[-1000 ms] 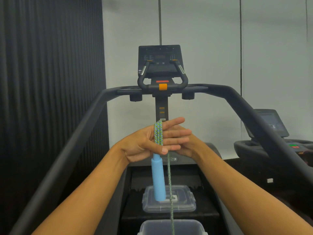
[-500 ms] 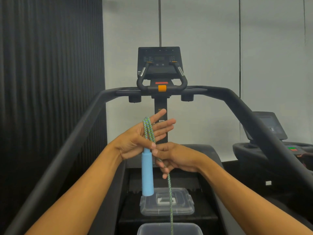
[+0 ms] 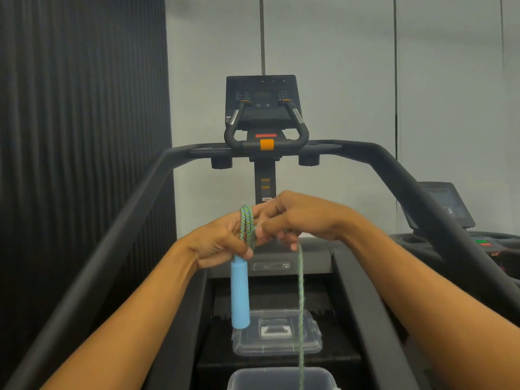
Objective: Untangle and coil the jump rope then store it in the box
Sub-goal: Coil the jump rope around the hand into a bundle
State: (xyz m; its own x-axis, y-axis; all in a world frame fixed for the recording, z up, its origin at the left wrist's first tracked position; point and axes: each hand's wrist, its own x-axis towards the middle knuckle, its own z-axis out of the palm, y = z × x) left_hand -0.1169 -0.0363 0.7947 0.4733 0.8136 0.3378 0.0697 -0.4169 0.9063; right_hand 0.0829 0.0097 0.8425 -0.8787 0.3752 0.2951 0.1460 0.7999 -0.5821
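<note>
My left hand (image 3: pixel 219 243) holds the jump rope: several green-and-blue loops of rope (image 3: pixel 247 223) wrap over its fingers, and the light blue handle (image 3: pixel 240 295) hangs straight down below the thumb. My right hand (image 3: pixel 306 219) sits over the left fingertips and pinches the free strand (image 3: pixel 301 305), which drops down into the clear plastic box (image 3: pixel 281 380) at the bottom edge. The box's clear lid (image 3: pixel 277 333) lies flat on the treadmill belt beyond it. The rope's other end is hidden in the box.
I stand on a black treadmill, its side rails (image 3: pixel 112 249) rising on both sides to the console (image 3: pixel 263 108) ahead. A black slatted wall (image 3: pixel 78 136) is on the left. A second treadmill (image 3: pixel 464 229) stands at the right.
My right hand rose from below the left hand to above its fingertips, carrying the strand up and over. The left hand with the handle has barely shifted.
</note>
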